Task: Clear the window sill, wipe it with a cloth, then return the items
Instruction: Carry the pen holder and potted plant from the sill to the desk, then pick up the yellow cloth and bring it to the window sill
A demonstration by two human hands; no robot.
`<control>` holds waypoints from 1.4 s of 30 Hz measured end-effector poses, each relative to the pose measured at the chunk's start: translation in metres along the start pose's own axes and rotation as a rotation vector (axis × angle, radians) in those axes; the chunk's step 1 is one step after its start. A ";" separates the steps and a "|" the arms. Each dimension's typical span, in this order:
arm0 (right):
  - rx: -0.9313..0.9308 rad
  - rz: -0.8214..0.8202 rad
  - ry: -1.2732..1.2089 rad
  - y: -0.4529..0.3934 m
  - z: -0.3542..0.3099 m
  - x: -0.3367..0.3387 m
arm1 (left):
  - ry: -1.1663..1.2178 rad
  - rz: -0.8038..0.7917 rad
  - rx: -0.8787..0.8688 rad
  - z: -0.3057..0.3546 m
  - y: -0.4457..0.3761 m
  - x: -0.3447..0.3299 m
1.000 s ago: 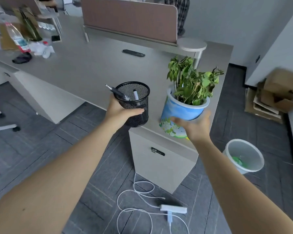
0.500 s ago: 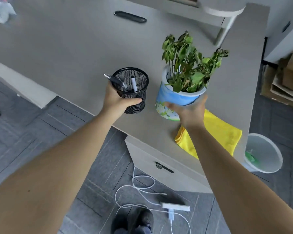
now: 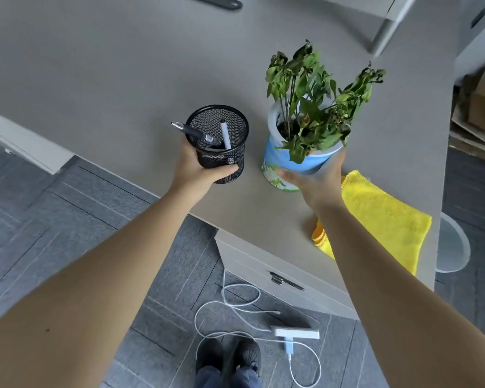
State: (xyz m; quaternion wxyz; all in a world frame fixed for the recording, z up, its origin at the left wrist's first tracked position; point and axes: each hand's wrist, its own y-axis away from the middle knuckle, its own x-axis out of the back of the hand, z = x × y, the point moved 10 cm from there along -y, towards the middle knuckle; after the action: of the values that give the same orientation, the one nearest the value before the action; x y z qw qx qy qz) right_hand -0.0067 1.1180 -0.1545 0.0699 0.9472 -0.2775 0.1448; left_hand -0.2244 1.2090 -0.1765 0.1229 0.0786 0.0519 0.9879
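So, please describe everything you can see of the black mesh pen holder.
The black wire-mesh pen holder is a round, open-topped cup that looks like metal. It stands nearly upright over the grey desk top, near its front edge; whether it rests on it is unclear. Inside lean a dark pen, tip past the rim, and a white pen. The left hand wraps its lower wall, thumb across the front.

An office: long grey desk [image 3: 123, 65]; mesh pen holder [image 3: 219, 144]; drawer pedestal [image 3: 277, 278].
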 end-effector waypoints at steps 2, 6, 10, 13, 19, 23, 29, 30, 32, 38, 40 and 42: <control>0.027 -0.005 0.056 0.006 -0.002 0.004 | -0.042 -0.001 0.036 -0.005 0.013 -0.002; -0.101 0.011 0.192 0.026 0.006 0.019 | -0.157 0.204 0.142 -0.023 0.034 0.010; -0.210 0.264 0.313 0.081 0.023 0.119 | -0.282 0.076 0.233 -0.006 0.084 -0.064; -0.397 0.273 0.412 0.096 0.047 0.136 | -0.342 -0.034 0.291 -0.011 0.091 -0.096; -0.638 0.305 0.152 0.110 0.101 0.174 | -0.326 -0.192 0.308 -0.009 0.089 -0.172; -0.695 0.333 -0.096 0.104 0.112 0.173 | -0.263 -0.189 0.376 -0.022 0.079 -0.186; -0.685 0.294 -0.141 0.105 0.107 0.164 | -0.185 -0.431 0.446 -0.011 0.090 -0.212; -0.657 0.301 -0.140 0.106 0.103 0.167 | -0.159 -0.482 0.430 -0.003 0.095 -0.215; -0.609 0.331 -0.168 0.114 0.094 0.176 | -0.116 -0.579 0.394 0.012 0.108 -0.222; -0.548 0.479 -0.200 0.165 0.082 0.239 | -0.045 -0.780 0.304 0.054 0.162 -0.260; -0.557 0.546 -0.269 0.192 0.087 0.268 | -0.059 -0.850 0.271 0.068 0.189 -0.284; -0.554 0.611 -0.314 0.223 0.089 0.299 | -0.088 -0.911 0.234 0.082 0.218 -0.313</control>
State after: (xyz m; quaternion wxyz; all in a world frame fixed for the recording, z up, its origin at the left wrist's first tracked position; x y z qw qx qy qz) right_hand 0.1327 0.7615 -0.1341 0.2319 0.7777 -0.5804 -0.0669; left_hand 0.0382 0.9264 -0.1144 0.5363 0.1029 0.1866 0.8167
